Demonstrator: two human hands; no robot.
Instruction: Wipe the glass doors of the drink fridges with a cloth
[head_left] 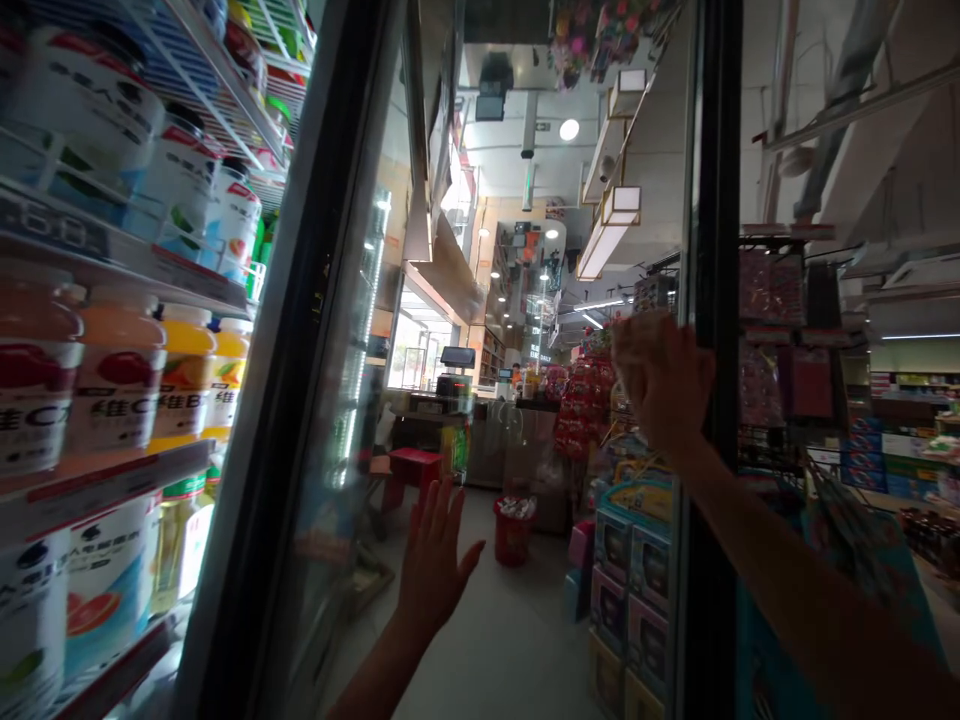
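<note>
A glass cooler door (525, 600) with a black frame (716, 300) stands swung out in front of me. My left hand (435, 555) is at the lower middle of the pane, its fingers stretched out and the thumb apart, with nothing in it. Whether its palm presses on the glass I cannot tell. Higher up, my right hand (671, 385) is at the pane's right side, close to the black frame. Motion smears its fingers, so I cannot make out whether anything is in them.
Left of the door, lit cooler shelves (120, 480) hold several drink bottles (187, 370). Through or mirrored in the glass appear a red bucket (514, 530), a checkout counter (431, 405) and stacked boxes (630, 590). Hanging goods (776, 290) are beyond the frame at right.
</note>
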